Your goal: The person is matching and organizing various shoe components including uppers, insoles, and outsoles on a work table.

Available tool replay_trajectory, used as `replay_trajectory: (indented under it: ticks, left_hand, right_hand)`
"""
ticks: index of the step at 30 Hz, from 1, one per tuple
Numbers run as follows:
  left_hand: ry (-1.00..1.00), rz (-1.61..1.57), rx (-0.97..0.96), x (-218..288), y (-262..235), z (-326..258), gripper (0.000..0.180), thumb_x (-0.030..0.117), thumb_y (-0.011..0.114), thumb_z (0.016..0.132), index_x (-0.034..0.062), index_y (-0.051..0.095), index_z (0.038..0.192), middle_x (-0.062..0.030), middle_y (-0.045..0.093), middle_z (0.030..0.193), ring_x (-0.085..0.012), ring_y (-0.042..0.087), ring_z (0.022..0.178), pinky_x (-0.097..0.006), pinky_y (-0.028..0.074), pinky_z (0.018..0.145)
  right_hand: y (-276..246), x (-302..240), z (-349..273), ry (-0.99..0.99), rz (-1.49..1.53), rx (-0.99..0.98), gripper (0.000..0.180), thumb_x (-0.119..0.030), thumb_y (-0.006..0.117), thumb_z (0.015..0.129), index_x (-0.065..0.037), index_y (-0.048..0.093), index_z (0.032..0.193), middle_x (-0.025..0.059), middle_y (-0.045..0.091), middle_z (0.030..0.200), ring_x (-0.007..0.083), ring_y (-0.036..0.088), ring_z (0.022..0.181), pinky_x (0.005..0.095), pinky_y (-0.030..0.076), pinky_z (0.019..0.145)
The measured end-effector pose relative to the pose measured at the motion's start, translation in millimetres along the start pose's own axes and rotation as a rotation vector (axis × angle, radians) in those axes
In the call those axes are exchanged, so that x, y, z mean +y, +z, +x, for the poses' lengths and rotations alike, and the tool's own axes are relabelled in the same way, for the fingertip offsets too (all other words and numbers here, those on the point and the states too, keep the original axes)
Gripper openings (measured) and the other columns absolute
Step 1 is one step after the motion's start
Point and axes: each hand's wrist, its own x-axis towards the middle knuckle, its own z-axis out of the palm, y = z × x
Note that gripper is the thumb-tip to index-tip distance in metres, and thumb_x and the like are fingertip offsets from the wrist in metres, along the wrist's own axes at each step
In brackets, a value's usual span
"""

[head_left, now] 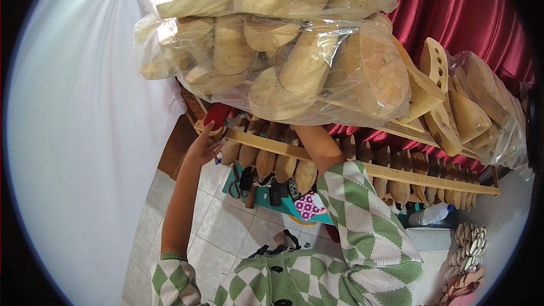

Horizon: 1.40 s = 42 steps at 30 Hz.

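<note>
At the left end of a wooden rack, my left hand curls around the end of a wooden shoe last with a red top. One finger lies on the red part and the others bend beneath it. My right forearm reaches up over the rack's front rail; its hand is hidden behind a clear plastic bag packed with pale wooden lasts. Along the rail hang several darker shoe lasts, toes pointing down.
More lasts lean on the upper shelf at the right, before a red curtain. Below the rack is a teal surface with scissors and a purple patterned cloth. A white sheet hangs left; shoes stack lower right.
</note>
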Motion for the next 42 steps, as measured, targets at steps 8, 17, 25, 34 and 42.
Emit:
replay_trajectory:
  ticks: [8, 17, 25, 34, 42]
  left_hand:
    - [0.379, 0.197, 0.030, -34.2, 6.0, -6.4, 0.074, 0.044, 0.071, 0.075, -0.0030, 0.036, 0.121, -0.0123, 0.045, 0.109, -0.0203, 0.049, 0.095, -0.032, 0.042, 0.083]
    - [1.486, 1.031, 0.149, -151.8, 69.2, -66.3, 0.062, 0.012, 0.062, 0.075, -0.0074, 0.031, 0.125, -0.0252, 0.031, 0.126, -0.0402, 0.029, 0.119, -0.049, 0.021, 0.102]
    - [1.395, 1.113, -0.457, -256.4, 143.7, -118.1, 0.055, 0.009, 0.060, 0.073, 0.0007, 0.044, 0.125, -0.0212, 0.033, 0.134, -0.0413, 0.031, 0.123, -0.050, 0.025, 0.102]
    - [0.562, 1.379, -1.701, -417.5, 130.0, -200.6, 0.030, 0.019, 0.061, 0.080, 0.0049, 0.055, 0.106, -0.0153, 0.061, 0.106, -0.0307, 0.056, 0.103, -0.041, 0.042, 0.088]
    - [0.333, 1.893, -2.477, -604.1, 30.5, -300.2, 0.052, 0.042, 0.061, 0.079, 0.0080, 0.054, 0.118, -0.0163, 0.061, 0.110, -0.0290, 0.055, 0.108, -0.038, 0.042, 0.092]
  right_hand:
    - [0.6, -13.5, 5.1, -0.004, -0.131, -0.009, 0.038, -0.001, 0.057, 0.074, -0.007, 0.058, 0.112, 0.0127, 0.054, 0.117, 0.0258, 0.054, 0.106, 0.0463, 0.044, 0.086]
    - [-53.3, -50.4, -86.3, 0.017, -0.158, -0.034, 0.042, -0.004, 0.057, 0.070, -0.004, 0.058, 0.112, 0.0184, 0.055, 0.114, 0.0337, 0.049, 0.110, 0.0472, 0.037, 0.093]
    - [-160.0, -152.5, -294.9, 0.501, -0.558, 0.319, 0.040, -0.004, 0.057, 0.074, -0.008, 0.057, 0.114, 0.0140, 0.051, 0.123, 0.0289, 0.046, 0.118, 0.0481, 0.033, 0.095]
    - [-162.2, -350.2, -553.5, 1.256, -0.396, 0.515, 0.030, -0.003, 0.055, 0.077, -0.006, 0.060, 0.106, 0.0156, 0.058, 0.109, 0.0336, 0.057, 0.091, 0.0419, 0.045, 0.076]
    - [-18.1, -564.9, -779.4, 2.165, 0.094, 0.013, 0.050, -0.035, 0.061, 0.079, -0.013, 0.054, 0.123, 0.0200, 0.055, 0.121, 0.0306, 0.052, 0.114, 0.0405, 0.039, 0.099]
